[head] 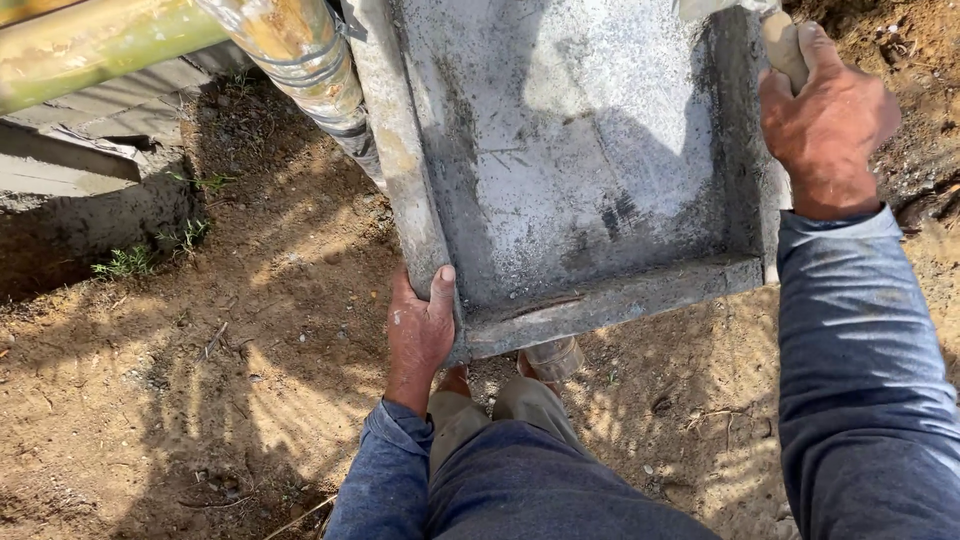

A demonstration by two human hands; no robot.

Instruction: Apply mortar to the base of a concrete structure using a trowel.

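Standing on bare, sunlit dirt [250, 400], I clamp my left hand [420, 335] around the near corner of a grey, cement-crusted tray [560, 170], thumb hooked over its rim, holding it tilted up just above my knees. Farther out, my right hand [825, 115] is wrapped tight around a pale wooden handle [785, 45] at the tray's right wall. Beyond the tray, a wire-bound bamboo pole [310, 60] slants across, beside a concrete slab [90, 150].
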